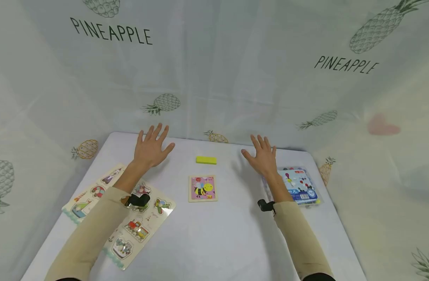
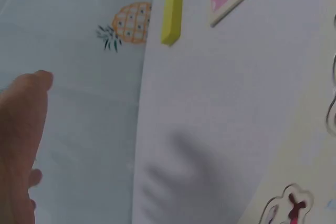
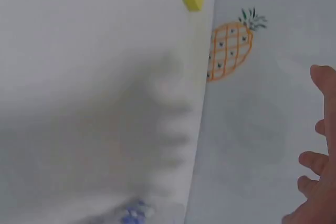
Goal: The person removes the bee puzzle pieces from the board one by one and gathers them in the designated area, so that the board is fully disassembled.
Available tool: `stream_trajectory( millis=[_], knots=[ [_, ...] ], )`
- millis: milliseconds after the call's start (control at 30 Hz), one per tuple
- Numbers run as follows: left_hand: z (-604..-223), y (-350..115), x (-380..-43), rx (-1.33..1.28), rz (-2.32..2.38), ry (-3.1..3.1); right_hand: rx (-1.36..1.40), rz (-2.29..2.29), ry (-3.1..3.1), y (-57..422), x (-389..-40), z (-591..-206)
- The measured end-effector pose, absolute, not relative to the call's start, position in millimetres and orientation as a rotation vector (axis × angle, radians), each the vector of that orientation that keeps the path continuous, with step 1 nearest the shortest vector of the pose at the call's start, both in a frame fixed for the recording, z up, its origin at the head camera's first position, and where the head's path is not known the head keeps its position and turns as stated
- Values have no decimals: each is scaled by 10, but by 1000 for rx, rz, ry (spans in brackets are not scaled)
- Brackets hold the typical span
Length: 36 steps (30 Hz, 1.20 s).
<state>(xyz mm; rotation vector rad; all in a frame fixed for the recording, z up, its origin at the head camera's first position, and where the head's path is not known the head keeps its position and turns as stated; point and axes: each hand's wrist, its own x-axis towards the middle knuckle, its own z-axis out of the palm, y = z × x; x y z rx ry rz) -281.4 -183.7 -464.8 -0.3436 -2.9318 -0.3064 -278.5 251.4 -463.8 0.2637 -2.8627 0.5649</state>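
My left hand is raised over the back left of the table, fingers straight and spread, holding nothing. Over the back right my right hand is held up the same way, also without anything in it. Between them lies a small yellow block, seen in both wrist views too. Just in front of it is a square puzzle with a bee picture on pink. Under the left forearm two puzzle boards with toy pictures overlap. A clear-lidded box with a blue label lies partly behind the right forearm.
The table wears a white cover. Behind it hangs a pale curtain printed with pineapples, close along the table's back edge. Small dark wrist cameras sit on both wrists, below the hands.
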Motion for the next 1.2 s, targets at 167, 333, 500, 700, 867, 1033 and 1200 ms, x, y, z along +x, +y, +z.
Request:
stream_trajectory(
  millis=[167, 333, 500, 700, 867, 1033, 1200],
  knots=[
    [-4679, -1661, -2607, -439, -332, -2963, 319, 899, -2836, 2314, -2654, -4786],
    [-4859, -1449, -2337, -594, -390, -3039, 377, 1099, -2887, 2068, -2455, -5025],
    [-5079, -1236, -2096, -746, -452, -3076, 456, 1140, -2953, 1842, -2294, -5294],
    [-5268, -1073, -1915, -796, -478, -3071, 465, 1035, -3019, 1648, -2221, -5480],
    [-5352, -1024, -1868, -771, -477, -3104, 467, 941, -3056, 1576, -2184, -5489],
    [-5358, -1008, -1872, -774, -487, -3121, 472, 827, -3081, 1538, -2152, -5455],
    [-5351, -989, -1903, -856, -502, -3098, 422, 840, -3083, 1521, -2140, -5439]
  ],
)
